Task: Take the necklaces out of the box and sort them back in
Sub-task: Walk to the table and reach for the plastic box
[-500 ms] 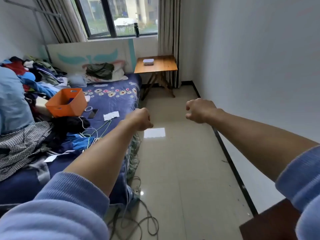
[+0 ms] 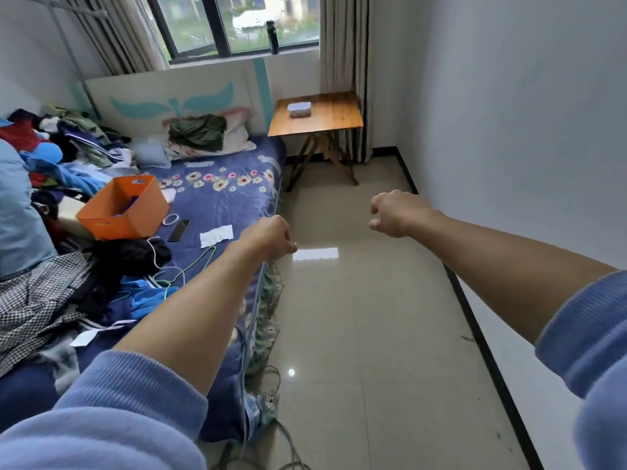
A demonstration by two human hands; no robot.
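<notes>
A small clear box with a pale lid [image 2: 299,109] sits on a wooden folding table [image 2: 317,123] at the far end of the room, under the window. Its contents are too small to make out. Both my arms are stretched forward over the floor, far short of the table. My left hand [image 2: 271,237] is a closed fist at the bed's edge, with nothing visible in it. My right hand [image 2: 395,213] hangs with fingers loosely curled and empty.
A bed [image 2: 220,205] fills the left side, heaped with clothes, an orange bin [image 2: 124,206], a phone [image 2: 178,230] and cables. A tiled floor strip [image 2: 356,317] runs to the table. The white wall [image 2: 509,130] is on the right. Cords [image 2: 271,446] trail by the bed.
The view has moved closer to the table and tilted. My right hand has loosened from a tight fist to curled fingers. My hands are slightly further apart.
</notes>
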